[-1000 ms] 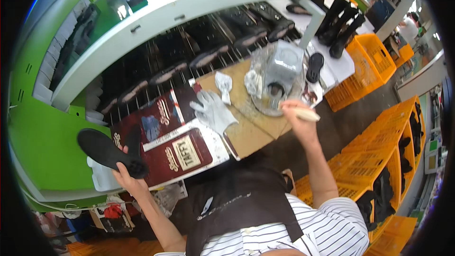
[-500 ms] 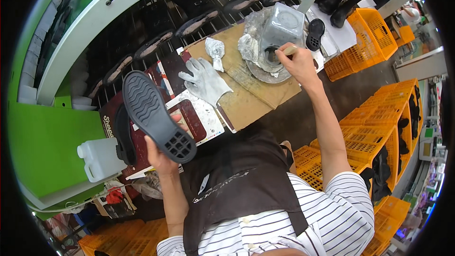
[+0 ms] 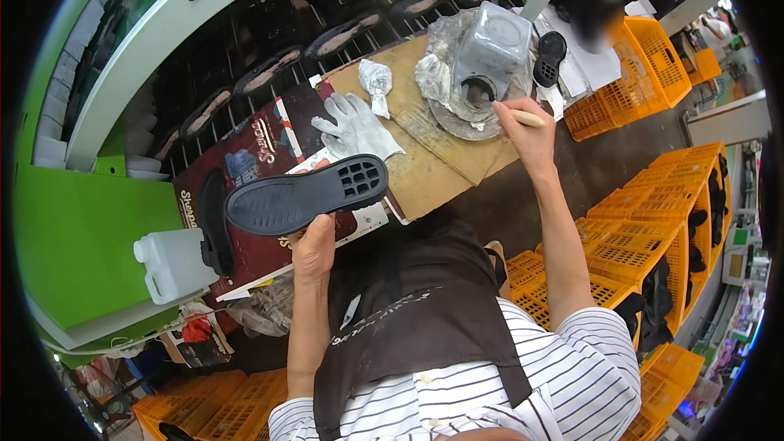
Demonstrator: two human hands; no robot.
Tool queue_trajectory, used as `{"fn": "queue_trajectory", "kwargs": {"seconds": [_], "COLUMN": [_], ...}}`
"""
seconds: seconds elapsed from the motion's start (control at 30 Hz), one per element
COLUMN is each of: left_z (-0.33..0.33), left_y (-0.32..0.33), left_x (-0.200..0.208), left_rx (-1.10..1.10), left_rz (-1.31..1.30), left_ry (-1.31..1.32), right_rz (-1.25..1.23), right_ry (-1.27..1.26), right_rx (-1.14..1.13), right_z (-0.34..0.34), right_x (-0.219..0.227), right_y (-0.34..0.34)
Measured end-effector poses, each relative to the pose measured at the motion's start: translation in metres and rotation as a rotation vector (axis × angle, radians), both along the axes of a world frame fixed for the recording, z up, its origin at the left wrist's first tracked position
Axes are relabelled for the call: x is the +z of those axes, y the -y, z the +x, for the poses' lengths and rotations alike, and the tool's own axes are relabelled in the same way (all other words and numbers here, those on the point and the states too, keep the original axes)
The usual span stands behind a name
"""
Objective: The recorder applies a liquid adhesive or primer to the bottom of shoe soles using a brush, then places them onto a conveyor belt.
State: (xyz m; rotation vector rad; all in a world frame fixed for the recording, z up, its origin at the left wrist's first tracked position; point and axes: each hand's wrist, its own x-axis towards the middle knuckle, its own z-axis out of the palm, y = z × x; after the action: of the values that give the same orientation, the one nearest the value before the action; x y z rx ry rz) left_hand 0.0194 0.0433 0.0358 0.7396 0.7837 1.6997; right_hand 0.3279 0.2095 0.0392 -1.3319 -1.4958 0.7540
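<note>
My left hand (image 3: pixel 314 247) is closed on a black shoe sole (image 3: pixel 286 198), gripping it by its edges above the table. The sole lies nearly level across, its grid of square hollows at the right end. My right hand (image 3: pixel 529 140) pinches a brush by its pale wooden handle (image 3: pixel 528 118); its working end is hard to make out near the mouth of a clear plastic container (image 3: pixel 500 37). That container rests tilted on a round, stained dish (image 3: pixel 465 129) amid crumpled plastic film. A grey-white work glove (image 3: pixel 359 129) lies beyond the held sole.
Another black sole (image 3: pixel 215 224) leans beside a white jug (image 3: pixel 167 265) at the left. Crumpled white material (image 3: pixel 376 86) sits on the cardboard (image 3: pixel 425 155). Black boots line the rack (image 3: pixel 343 37) behind. A small sole (image 3: pixel 550 57) and orange crates (image 3: pixel 637 233) are at the right.
The sole has swung from steeply slanted to nearly level, its gridded end moving right and up. My right hand has tilted the brush, its handle now pointing right.
</note>
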Motion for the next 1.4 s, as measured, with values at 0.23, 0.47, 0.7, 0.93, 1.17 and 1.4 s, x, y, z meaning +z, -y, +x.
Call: {"fn": "queue_trajectory", "kwargs": {"seconds": [0.23,0.47,0.7,0.93,1.17,1.4], "left_z": [0.012,0.023,0.024,0.026,0.024,0.03], "left_y": [0.0,-0.001,-0.003,-0.008,-0.019,-0.029], "left_x": [0.001,0.01,0.004,0.001,0.001,0.028], "left_rx": [-0.038,-0.072,-0.171,-0.103,-0.002,0.114], "left_rz": [-0.09,-0.079,-0.056,-0.103,-0.025,0.099], "left_ry": [-0.003,-0.04,-0.033,0.112,-0.06,-0.206], "right_rz": [-0.069,-0.14,0.017,-0.154,-0.165,-0.045], "right_ry": [-0.157,-0.125,0.393,0.422,0.203,-0.501], "right_rx": [-0.03,0.031,0.517,0.76,0.524,0.387], "right_z": [-0.001,0.01,0.029,0.045,0.035,-0.027], "right_x": [0.009,0.021,0.038,0.068,0.089,0.073], "right_y": [0.004,0.005,-0.019,-0.037,-0.01,0.047]}}
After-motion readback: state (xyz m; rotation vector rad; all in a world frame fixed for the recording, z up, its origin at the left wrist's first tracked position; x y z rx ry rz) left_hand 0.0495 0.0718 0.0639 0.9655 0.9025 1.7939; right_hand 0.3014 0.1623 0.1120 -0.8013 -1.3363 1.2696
